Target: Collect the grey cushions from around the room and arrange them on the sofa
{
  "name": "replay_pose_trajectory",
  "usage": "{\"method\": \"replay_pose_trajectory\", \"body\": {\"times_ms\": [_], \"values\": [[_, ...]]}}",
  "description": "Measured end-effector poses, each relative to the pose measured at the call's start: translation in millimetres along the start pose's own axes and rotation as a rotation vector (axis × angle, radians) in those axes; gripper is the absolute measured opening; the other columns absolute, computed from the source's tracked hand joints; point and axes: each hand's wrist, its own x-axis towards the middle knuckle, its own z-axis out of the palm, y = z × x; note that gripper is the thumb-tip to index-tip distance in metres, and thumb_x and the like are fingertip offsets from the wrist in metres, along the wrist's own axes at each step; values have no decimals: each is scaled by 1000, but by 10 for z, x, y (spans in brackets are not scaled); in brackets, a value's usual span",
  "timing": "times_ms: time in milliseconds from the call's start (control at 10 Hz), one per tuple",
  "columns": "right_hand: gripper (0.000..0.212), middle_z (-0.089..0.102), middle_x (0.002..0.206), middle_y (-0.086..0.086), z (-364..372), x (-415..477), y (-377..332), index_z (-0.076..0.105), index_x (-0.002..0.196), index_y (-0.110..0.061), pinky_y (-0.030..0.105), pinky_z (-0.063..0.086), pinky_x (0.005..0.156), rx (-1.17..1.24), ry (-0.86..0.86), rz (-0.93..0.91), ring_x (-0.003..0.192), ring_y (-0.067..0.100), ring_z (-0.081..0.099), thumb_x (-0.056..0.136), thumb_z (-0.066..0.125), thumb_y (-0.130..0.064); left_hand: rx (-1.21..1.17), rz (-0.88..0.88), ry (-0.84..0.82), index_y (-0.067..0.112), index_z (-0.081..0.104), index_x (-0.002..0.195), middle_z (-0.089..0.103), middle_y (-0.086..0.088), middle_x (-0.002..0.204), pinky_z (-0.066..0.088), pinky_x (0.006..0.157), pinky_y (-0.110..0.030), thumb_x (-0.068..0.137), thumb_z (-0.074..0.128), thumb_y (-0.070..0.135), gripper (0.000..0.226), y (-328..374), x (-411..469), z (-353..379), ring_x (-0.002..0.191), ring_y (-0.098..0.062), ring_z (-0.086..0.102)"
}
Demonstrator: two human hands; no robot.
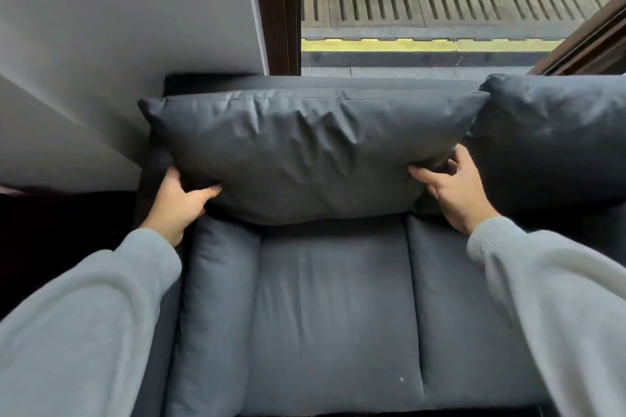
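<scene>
A large dark grey cushion (pixel 305 152) stands upright against the back of the grey sofa (pixel 332 308), over its left seat. My left hand (pixel 181 201) grips the cushion's lower left corner. My right hand (pixel 457 191) grips its lower right corner. A second grey cushion (pixel 555 139) leans against the sofa back to the right, touching the first. A narrow bolster-like cushion (pixel 216 308) lies along the sofa's left arm.
A white wall (pixel 118 44) rises behind the sofa's left end. A dark window frame (pixel 277 7) and glass stand behind the sofa back, with pavement, a drain grate and a yellow line outside. Dark floor lies to the left.
</scene>
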Motion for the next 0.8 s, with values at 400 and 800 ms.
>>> {"method": "replay_pose_trajectory", "body": {"times_ms": [400,800], "values": [[55,75,121,9,198,293,309,61,115,-23,53,56,106,65,2,-27,122,27,71,71,87,-1,144,142,169,42,64,109,73,5,115,58,94,-51,61,84,55,54,-293,275,-63,109,-23,71],[98,42,166,14,34,-153,93,29,164,-7,37,33,119,-715,60,287,152,35,40,93,66,-64,542,-9,136,6,34,154,47,-26,153,33,117,-47,91,71,43,82,176,-45,15,141,-46,41]]}}
